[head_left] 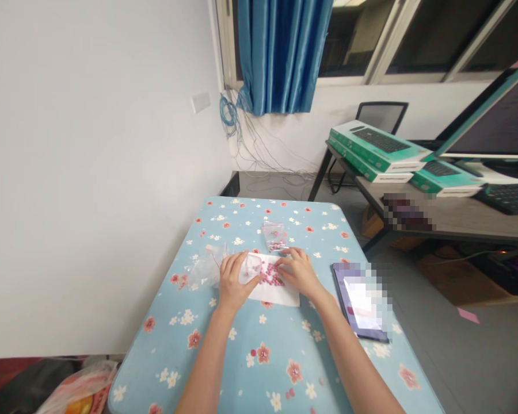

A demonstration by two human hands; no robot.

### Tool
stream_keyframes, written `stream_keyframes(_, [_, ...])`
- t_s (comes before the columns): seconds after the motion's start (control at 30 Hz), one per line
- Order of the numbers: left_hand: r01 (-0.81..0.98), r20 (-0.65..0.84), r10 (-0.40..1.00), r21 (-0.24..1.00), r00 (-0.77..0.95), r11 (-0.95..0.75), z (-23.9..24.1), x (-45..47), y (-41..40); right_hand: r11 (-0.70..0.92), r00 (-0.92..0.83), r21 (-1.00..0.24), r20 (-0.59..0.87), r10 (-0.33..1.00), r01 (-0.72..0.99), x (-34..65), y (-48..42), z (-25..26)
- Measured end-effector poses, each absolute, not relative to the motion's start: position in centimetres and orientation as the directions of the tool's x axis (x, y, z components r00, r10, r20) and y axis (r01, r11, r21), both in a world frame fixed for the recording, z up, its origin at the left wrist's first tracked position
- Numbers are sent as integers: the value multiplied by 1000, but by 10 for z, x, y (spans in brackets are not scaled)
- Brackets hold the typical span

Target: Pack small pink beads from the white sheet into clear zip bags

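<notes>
Small pink beads point(271, 275) lie scattered on a white sheet of paper point(285, 295) in the middle of the table. My left hand point(233, 283) curls around a small clear container point(252, 267) that rests over the left part of the paper. On the other side, my right hand point(300, 272) reaches over the beads with its fingers bent and apart, fingertips at the edge of the pile. Whether a bead sits between them is too small to see. A clear zip bag point(274, 234) with more pink beads lies just beyond the paper.
A crumpled clear plastic bag point(202, 268) lies left of my left hand. At the right edge of the flowered table point(242, 368) is a tablet point(358, 305), partly blurred. Keyboard boxes point(380, 150) and a monitor point(496, 115) stand on the desk to the right. A white wall runs along the left.
</notes>
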State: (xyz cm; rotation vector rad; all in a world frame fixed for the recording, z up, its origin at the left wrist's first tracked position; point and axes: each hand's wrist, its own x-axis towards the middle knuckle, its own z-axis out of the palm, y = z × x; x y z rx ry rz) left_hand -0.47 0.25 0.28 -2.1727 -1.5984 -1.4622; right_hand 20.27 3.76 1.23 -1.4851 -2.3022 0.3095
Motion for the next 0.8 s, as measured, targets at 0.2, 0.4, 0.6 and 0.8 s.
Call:
stream_keyframes(0.2, [767, 712, 702, 448, 4, -459, 3, -5, 3, 405, -361, -380, 183, 914, 832, 203, 38, 11])
stream_keyframes(0.4, [771, 693, 721, 453, 13, -448, 0, -6, 3, 420, -330, -431, 270, 905, 799, 204, 39, 18])
stream_keyframes(0.6, [778, 714, 700, 427, 23, -461, 0, -4, 2, 508, -287, -525, 447, 847, 682, 192, 29, 47])
stream_keyframes(0.8, [781, 714, 698, 406, 52, -474, 2, -3, 2, 571, -325, -552, 483, 813, 608, 169, 12, 67])
